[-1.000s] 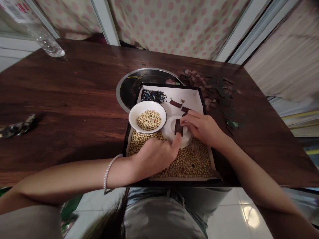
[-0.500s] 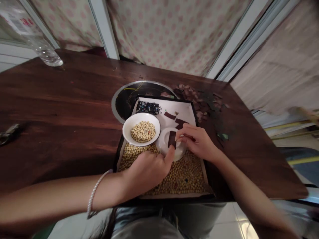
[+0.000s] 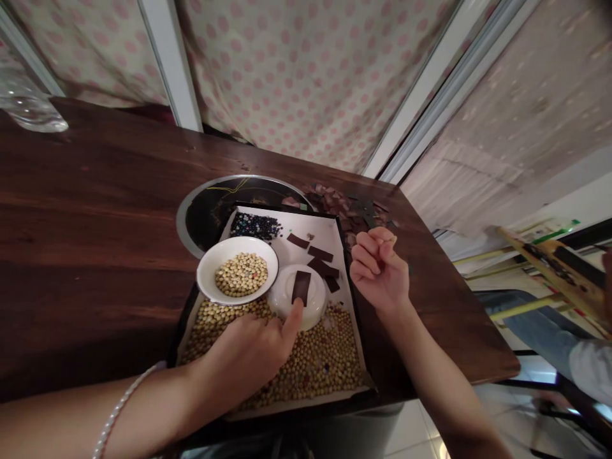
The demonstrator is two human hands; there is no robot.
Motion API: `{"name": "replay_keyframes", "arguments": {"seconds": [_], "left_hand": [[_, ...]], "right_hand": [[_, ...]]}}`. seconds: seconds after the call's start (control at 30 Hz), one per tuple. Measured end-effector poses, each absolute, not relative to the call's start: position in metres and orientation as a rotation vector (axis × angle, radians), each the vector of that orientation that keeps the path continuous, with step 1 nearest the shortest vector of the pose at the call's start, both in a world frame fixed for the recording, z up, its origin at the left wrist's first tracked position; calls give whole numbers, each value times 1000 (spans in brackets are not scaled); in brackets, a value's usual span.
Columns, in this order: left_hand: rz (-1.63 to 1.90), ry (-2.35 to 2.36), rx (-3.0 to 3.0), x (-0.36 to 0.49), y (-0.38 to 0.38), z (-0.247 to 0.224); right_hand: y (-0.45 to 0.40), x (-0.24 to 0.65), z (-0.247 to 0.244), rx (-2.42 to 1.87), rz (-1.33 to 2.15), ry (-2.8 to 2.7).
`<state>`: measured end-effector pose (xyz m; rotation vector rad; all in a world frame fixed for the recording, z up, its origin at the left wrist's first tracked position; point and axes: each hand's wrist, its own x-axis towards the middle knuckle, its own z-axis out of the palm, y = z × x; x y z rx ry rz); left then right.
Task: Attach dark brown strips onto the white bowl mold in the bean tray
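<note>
In the middle of the head view, a white bowl stands upside down among pale round beads in a tray. A dark brown strip lies on its base. The stretched index finger of my left hand touches the strip's lower end; its other fingers are curled. My right hand is raised beyond the tray's right edge, fingers curled and thumb pressed to the index finger. Whatever may be in that pinch is too small to name. Left of the upturned bowl, an upright white bowl contains more pale beads.
The tray also carries small black beads and several dark strips. Behind it lie a round dark plate and a pile of brown scraps. A clear bottle stands at the table's far left.
My right hand has left the upturned bowl and risen to the right, past the tray's edge. My left finger stays at the strip. The view has shifted rightward.
</note>
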<state>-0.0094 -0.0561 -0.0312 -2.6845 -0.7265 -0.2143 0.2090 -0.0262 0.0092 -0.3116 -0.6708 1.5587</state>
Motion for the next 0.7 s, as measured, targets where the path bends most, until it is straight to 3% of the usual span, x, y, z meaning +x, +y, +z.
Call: {"name": "replay_keyframes", "arguments": {"seconds": [0.27, 0.7], "left_hand": [[-84, -692, -2696, -11, -57, -30], [-134, -690, -2665, -10, -58, -27]], "right_hand": [[-30, 206, 13, -328, 1580, -695], [-34, 199, 7, -825, 1211, -1148]]}}
